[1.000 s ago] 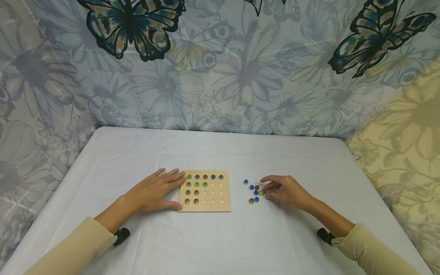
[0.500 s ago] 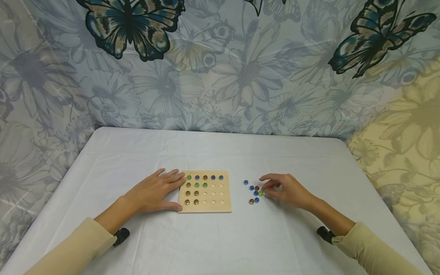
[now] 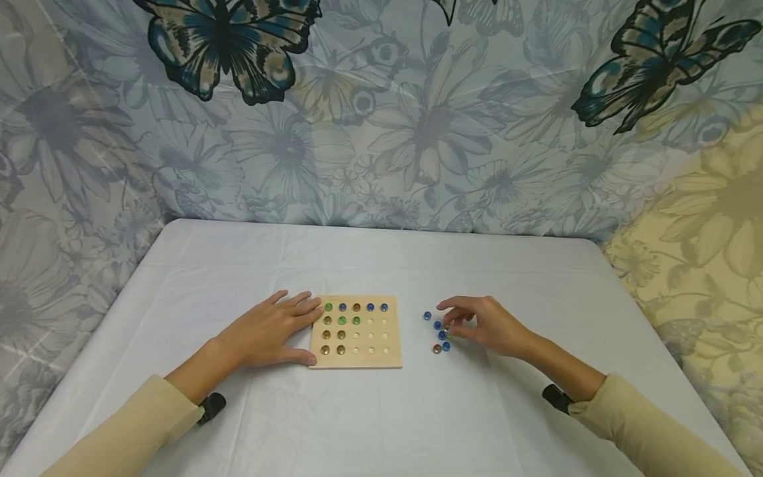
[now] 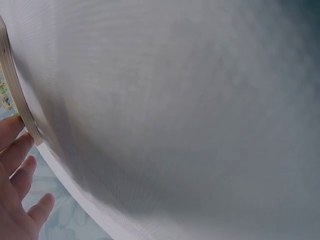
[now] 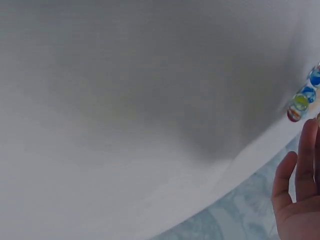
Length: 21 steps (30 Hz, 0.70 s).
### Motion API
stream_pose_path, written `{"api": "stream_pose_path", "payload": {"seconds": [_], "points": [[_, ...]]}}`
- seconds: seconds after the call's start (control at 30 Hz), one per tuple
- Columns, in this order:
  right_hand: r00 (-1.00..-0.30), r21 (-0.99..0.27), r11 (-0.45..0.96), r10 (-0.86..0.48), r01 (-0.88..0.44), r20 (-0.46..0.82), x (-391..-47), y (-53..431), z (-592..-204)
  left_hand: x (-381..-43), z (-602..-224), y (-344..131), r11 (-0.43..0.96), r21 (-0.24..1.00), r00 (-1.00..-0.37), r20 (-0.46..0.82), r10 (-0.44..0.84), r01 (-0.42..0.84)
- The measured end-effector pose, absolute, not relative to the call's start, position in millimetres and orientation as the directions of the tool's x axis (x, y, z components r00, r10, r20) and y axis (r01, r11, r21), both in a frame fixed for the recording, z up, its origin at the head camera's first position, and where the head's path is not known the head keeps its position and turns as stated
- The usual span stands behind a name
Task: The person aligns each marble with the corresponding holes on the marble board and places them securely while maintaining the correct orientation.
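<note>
A pale wooden board [image 3: 371, 361] with rows of round hollows lies flat, glass marbles filling its top row and part of its left side. My left hand [image 3: 277, 331] rests at its left edge, fingers spread and straight, the thumb at the lower corner and a fingertip on the upper one. To the right of the board my right hand [image 3: 491, 326] pinches a small glass marble [image 3: 447, 326] between thumb and fingers. It is just above a loose cluster of marbles, and the fingers hide part of them. The right wrist view shows blue, green and red-streaked marbles [image 5: 294, 113] beyond the fingertips.
A white cloth [image 3: 381, 424] covers the table. Outlying loose marbles include a blue marble [image 3: 427, 316] and a brown marble [image 3: 437, 349]. Behind the table hangs a flowered fabric [image 3: 393, 132] with large butterflies.
My right hand has shifted left over the loose marbles with the pinched marble, covering the red one. My left hand and the board have stayed in place.
</note>
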State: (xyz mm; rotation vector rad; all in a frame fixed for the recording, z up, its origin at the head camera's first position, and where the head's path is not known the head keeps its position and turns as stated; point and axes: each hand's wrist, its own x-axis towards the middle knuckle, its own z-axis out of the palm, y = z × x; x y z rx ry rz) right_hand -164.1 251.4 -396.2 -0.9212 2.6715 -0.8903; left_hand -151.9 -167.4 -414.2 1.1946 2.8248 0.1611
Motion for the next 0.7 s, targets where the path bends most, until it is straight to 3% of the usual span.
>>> {"api": "stream_pose_path", "payload": {"seconds": [0.7], "points": [[-0.717,-0.619,0.53,-0.693,-0.58,0.079,-170.1,194.3,-391.7,-152.4,-414.7,-168.2,0.695,0.132,-0.697,-0.039,0.716,0.707]]}}
